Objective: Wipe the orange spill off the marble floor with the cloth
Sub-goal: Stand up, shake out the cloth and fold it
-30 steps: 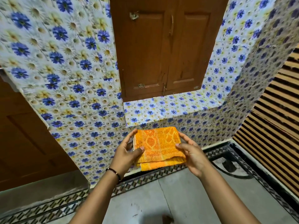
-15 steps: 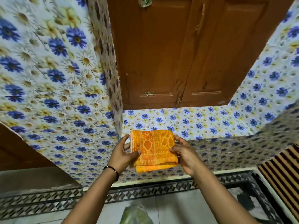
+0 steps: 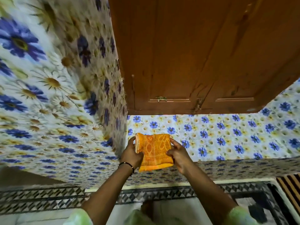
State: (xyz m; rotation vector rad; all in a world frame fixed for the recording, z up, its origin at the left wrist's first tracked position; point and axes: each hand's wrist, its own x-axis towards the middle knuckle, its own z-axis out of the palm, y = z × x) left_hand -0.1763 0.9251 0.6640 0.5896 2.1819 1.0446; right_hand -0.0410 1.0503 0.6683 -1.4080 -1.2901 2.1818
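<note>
A folded orange patterned cloth is held in front of me over the edge of a flower-papered ledge. My left hand grips its left side with the thumb on top. My right hand pinches its right side. A strip of pale marble floor shows at the bottom between my arms. No orange spill is in view.
Brown wooden cupboard doors stand at the back of the ledge. A flower-papered wall juts out on the left. A black-and-white patterned floor border runs below the ledge. A striped wooden panel is at the right.
I have moved closer to the ledge and the view has tilted up. The cloth, held in both hands, now sits over the ledge's front edge. Less floor shows.
</note>
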